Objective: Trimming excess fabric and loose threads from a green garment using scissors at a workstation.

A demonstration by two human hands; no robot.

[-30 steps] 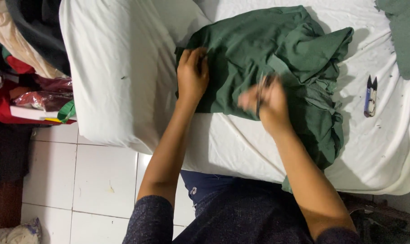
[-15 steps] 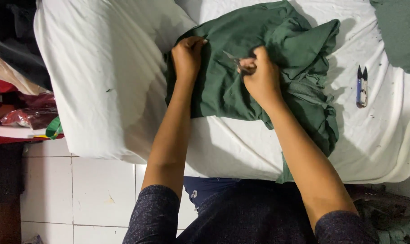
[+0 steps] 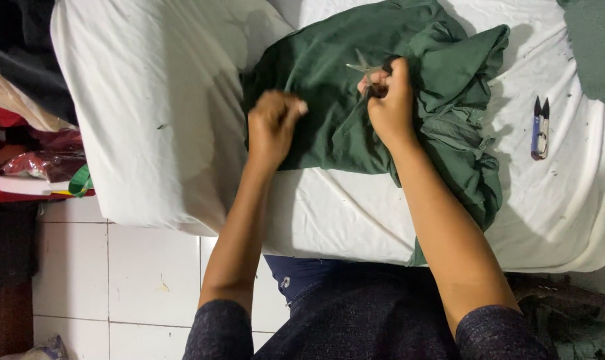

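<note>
Clenched around a small pair of scissors point(image 3: 366, 70), the right hand point(image 3: 390, 100) rests on a dark green garment point(image 3: 342, 127), the thin metal blades projecting from the grip toward the upper left and lying against the cloth. Close beside it, the left hand point(image 3: 274, 127) is curled into a loose fist on the near left part of the same garment; it appears to pinch or press the fabric, though motion blur leaves it unclear whether anything is actually grasped. With one hand on each side, the cloth between them is kept flat and steady, presumably so that the blades meet a taut surface. The garment lies crumpled on a white-covered counter point(image 3: 149, 120), its right edge hanging over the near side. Well apart to the right, a thread snipper point(image 3: 540, 128) with a blue-and-white handle lies untouched on the white cover. A second piece of green cloth point(image 3: 596, 47) shows at the upper right corner. Count: two hands, one pair of scissors, one snipper, two green cloths. Stacked bags and fabrics point(image 3: 29, 153) occupy the left margin above a white tiled floor point(image 3: 116, 267).
</note>
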